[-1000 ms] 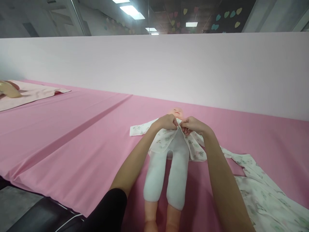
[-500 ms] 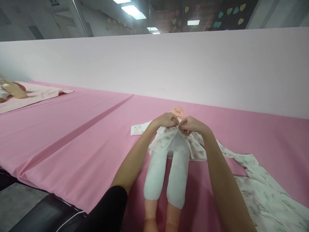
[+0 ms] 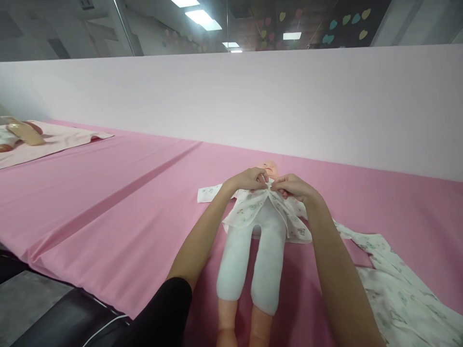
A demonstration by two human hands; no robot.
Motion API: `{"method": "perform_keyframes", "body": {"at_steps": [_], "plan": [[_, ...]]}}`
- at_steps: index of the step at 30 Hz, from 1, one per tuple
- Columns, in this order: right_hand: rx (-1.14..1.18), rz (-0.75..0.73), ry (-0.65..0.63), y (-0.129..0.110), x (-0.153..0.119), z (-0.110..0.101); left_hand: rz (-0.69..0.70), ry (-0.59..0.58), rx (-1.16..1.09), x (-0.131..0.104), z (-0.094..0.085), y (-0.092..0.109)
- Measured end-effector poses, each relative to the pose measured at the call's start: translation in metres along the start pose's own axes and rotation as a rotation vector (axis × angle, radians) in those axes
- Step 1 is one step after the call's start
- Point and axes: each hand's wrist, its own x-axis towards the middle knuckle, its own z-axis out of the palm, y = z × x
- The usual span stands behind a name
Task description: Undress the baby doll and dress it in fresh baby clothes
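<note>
A baby doll (image 3: pixel 269 167) lies on its back on the pink sheet, head away from me, with white cloth on its body and legs. It wears a white printed baby shirt (image 3: pixel 246 208), joined near the chest and parted below. My left hand (image 3: pixel 252 179) pinches the shirt's front edge just under the doll's chin. Close beside it, my right hand (image 3: pixel 291 185) pinches the opposite edge. Whatever small fastening is between the fingertips is too small to make out. One sleeve stretches out to the left; the other side is partly behind my right arm.
More white printed clothing (image 3: pixel 405 294) lies spread at the right. At the far left another doll (image 3: pixel 25 132) rests on a pale pink cloth (image 3: pixel 72 136). A white wall (image 3: pixel 231 96) borders the pink sheet (image 3: pixel 126 202) at the back. Black padding (image 3: pixel 68 320) shows at the near left edge.
My right hand has shifted slightly right, its fingers straighter, leaving a small gap between the hands. My left hand stays at the collar. The view has moved slightly.
</note>
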Motion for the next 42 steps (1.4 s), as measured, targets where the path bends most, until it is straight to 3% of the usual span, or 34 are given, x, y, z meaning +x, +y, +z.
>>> {"method": "perform_keyframes", "body": {"at_steps": [3, 6, 8, 10, 19, 28, 36, 42], "plan": [[-0.135, 0.025, 0.021, -0.009, -0.011, -0.001, -0.055, 0.053, 0.156, -0.006, -0.003, 0.004], [-0.384, 0.090, 0.059, -0.021, -0.025, 0.002, -0.070, -0.118, 0.146, -0.012, -0.005, 0.014], [-0.516, 0.122, 0.011, -0.027, -0.032, 0.006, -0.069, -0.241, 0.121, -0.016, -0.006, 0.021], [-0.613, 0.154, -0.076, -0.032, -0.037, 0.011, -0.082, -0.289, 0.140, -0.020, -0.007, 0.026], [-0.756, 0.239, -0.210, -0.027, -0.034, 0.013, -0.125, -0.323, 0.238, -0.027, -0.009, 0.027], [-0.406, -0.096, -0.249, -0.036, -0.046, 0.012, -0.035, -0.298, 0.251, -0.026, -0.006, 0.028], [-0.194, -0.185, -0.263, -0.038, -0.047, 0.014, 0.026, -0.373, -0.123, -0.034, -0.021, 0.024], [-0.193, -0.200, -0.264, -0.040, -0.050, 0.012, 0.054, -0.383, -0.230, -0.031, -0.021, 0.018]]}}
